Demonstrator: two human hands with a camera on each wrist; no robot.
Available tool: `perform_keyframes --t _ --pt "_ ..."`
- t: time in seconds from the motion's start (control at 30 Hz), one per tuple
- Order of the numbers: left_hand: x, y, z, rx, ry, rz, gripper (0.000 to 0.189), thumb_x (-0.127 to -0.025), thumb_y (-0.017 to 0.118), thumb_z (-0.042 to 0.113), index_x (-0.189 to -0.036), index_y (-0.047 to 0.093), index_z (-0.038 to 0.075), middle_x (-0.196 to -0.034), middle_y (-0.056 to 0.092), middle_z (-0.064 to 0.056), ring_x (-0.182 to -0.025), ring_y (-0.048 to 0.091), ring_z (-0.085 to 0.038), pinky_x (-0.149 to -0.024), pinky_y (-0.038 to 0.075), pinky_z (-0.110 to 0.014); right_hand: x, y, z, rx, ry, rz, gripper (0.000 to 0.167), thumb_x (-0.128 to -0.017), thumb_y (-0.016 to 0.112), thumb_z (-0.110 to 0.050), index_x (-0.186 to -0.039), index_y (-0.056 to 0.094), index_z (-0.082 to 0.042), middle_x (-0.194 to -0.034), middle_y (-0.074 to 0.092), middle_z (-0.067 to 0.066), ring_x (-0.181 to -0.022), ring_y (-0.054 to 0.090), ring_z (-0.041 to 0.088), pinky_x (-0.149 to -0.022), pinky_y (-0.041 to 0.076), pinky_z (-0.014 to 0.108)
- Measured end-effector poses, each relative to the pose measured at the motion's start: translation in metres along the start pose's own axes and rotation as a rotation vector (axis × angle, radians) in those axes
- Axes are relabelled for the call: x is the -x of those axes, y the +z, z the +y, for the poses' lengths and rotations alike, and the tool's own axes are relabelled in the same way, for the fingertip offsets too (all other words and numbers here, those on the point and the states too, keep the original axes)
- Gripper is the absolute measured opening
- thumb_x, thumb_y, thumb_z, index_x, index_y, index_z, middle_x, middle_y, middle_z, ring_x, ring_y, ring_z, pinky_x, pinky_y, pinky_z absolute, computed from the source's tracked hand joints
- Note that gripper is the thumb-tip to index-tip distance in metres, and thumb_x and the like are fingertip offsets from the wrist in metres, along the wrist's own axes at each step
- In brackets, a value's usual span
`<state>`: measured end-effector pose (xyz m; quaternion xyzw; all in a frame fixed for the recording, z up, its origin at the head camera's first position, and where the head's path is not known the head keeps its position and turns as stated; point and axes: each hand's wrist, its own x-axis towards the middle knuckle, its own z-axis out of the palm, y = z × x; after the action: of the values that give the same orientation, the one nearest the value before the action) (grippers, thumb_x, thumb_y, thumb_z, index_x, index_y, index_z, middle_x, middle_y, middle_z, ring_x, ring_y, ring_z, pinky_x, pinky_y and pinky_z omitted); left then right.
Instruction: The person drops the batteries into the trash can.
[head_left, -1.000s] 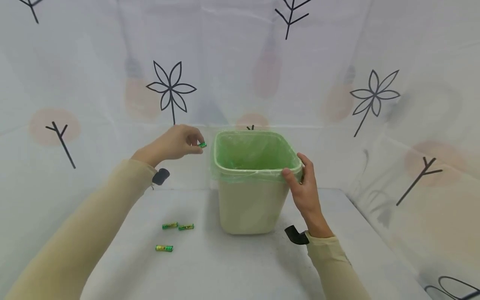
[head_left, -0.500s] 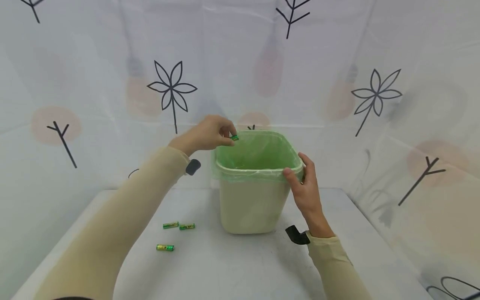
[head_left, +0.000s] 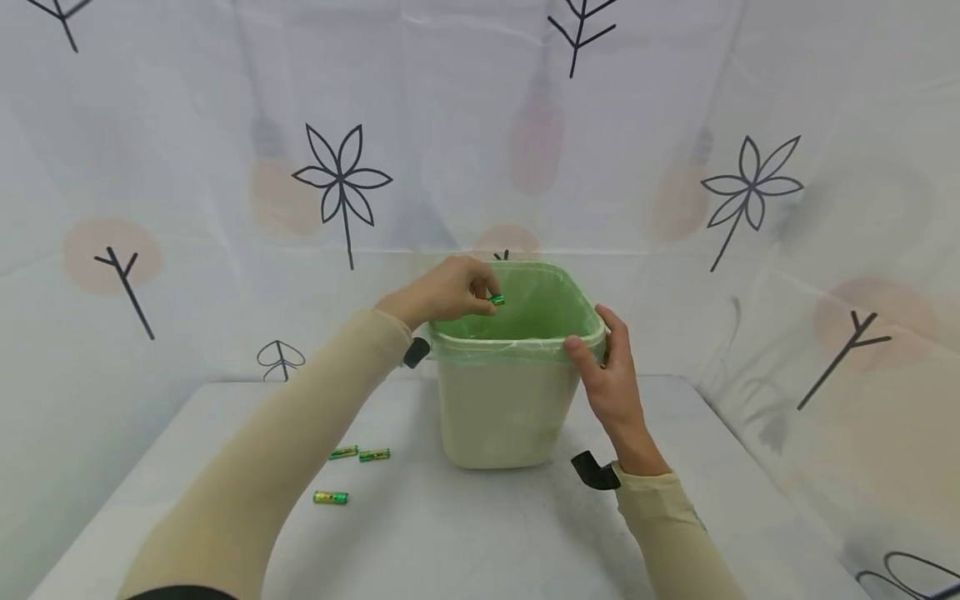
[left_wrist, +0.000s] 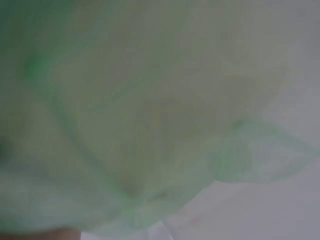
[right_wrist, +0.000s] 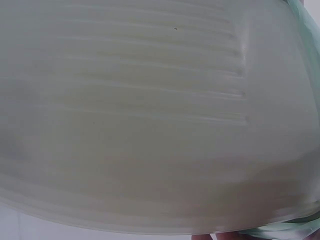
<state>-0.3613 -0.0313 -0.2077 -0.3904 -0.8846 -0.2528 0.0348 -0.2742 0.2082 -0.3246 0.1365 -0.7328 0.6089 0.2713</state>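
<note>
Over the left part of a trash bin's opening, my left hand pinches a small green battery between thumb and fingers. A thin green bag lines the bin and folds over its rim. My right hand grips the rim at the right front corner, thumb in front. Three green-and-gold batteries lie on the table left of the bin: a front one, a middle one and one partly behind my left sleeve. Blurred bag film fills the left wrist view; the bin's ribbed side fills the right wrist view.
The bin stands upright on a white table. Behind it hangs a pale cloth printed with flowers and twigs. Dark wrist bands sit at both of my cuffs.
My left hand has moved right with the battery, from left of the bin to over its opening, then dipped lower. My right hand stays on the rim.
</note>
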Motion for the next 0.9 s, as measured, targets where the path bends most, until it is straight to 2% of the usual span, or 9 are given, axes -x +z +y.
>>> perform_keyframes --t 0.17,0.4,0.57,0.9 --pt "-0.004 0.005 -0.001 -0.019 -0.001 -0.006 0.014 -0.085 0.073 0.016 -0.097 0.070 0.009 -0.081 0.064 -0.003 -0.076 0.058 -0.017 -0.073 0.048 -0.031 0.000 0.000 0.000 0.004 -0.006 0.006 0.062 -0.094 0.060 -0.018 -0.147 0.028 -0.018 -0.132 0.048 0.018 -0.110 0.050 0.020 -0.091 0.039 0.025" --pt "-0.007 0.011 -0.001 -0.137 -0.019 -0.016 0.016 -0.084 0.075 0.021 -0.097 0.070 0.013 -0.082 0.064 0.000 -0.078 0.058 -0.015 -0.073 0.048 -0.030 -0.001 0.001 0.001 -0.003 -0.013 0.006 0.061 -0.094 0.060 -0.016 -0.147 0.029 -0.018 -0.132 0.048 0.018 -0.111 0.050 0.020 -0.090 0.039 0.025" --pt "-0.006 0.012 0.000 -0.178 -0.017 -0.040 0.020 -0.085 0.074 0.021 -0.101 0.070 0.011 -0.086 0.063 -0.001 -0.081 0.058 -0.015 -0.075 0.048 -0.029 -0.001 0.001 0.000 0.006 -0.011 0.007 0.062 -0.094 0.060 -0.019 -0.147 0.029 -0.020 -0.133 0.047 0.017 -0.111 0.049 0.020 -0.090 0.039 0.026" --pt "-0.005 0.014 -0.001 -0.134 -0.023 -0.024 0.019 -0.087 0.072 0.016 -0.104 0.069 0.009 -0.090 0.064 -0.002 -0.085 0.058 -0.015 -0.077 0.048 -0.029 -0.001 0.000 0.000 0.016 -0.008 0.002 0.063 -0.094 0.060 -0.018 -0.148 0.027 -0.018 -0.130 0.048 0.018 -0.108 0.050 0.020 -0.089 0.039 0.025"
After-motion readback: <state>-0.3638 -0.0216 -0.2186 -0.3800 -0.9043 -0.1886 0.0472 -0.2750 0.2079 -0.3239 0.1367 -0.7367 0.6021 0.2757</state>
